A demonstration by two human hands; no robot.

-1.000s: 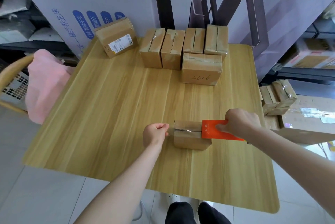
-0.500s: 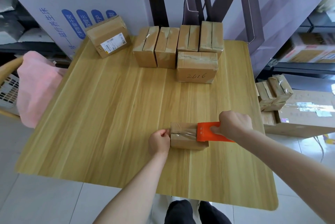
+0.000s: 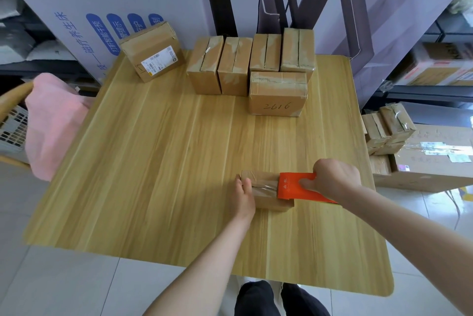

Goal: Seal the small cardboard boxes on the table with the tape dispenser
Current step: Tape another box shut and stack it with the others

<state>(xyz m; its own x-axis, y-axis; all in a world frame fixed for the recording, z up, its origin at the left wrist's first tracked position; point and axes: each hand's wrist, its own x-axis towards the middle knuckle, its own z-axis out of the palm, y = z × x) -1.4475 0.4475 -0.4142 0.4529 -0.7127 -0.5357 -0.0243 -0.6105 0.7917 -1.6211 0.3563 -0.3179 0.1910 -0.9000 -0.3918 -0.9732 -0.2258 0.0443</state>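
A small cardboard box [image 3: 266,199] lies on the wooden table [image 3: 158,177] near its front right part. My left hand [image 3: 244,195] presses flat against the box's left end, over a strip of clear tape. My right hand [image 3: 332,178] grips an orange tape dispenser [image 3: 294,186] that rests on the right half of the box's top. Clear tape runs across the top between the dispenser and my left hand.
Several small taped boxes [image 3: 252,58] stand in a row at the table's far edge, with one marked 2616 [image 3: 277,94] in front and a labelled box [image 3: 152,53] at far left. Cartons [image 3: 419,162] sit off the right edge. A pink cloth [image 3: 51,123] hangs on a chair at left.
My left hand moved from beside the box onto its left end. The dispenser has stayed on the right half of the box's top. Tape now shows across the top.
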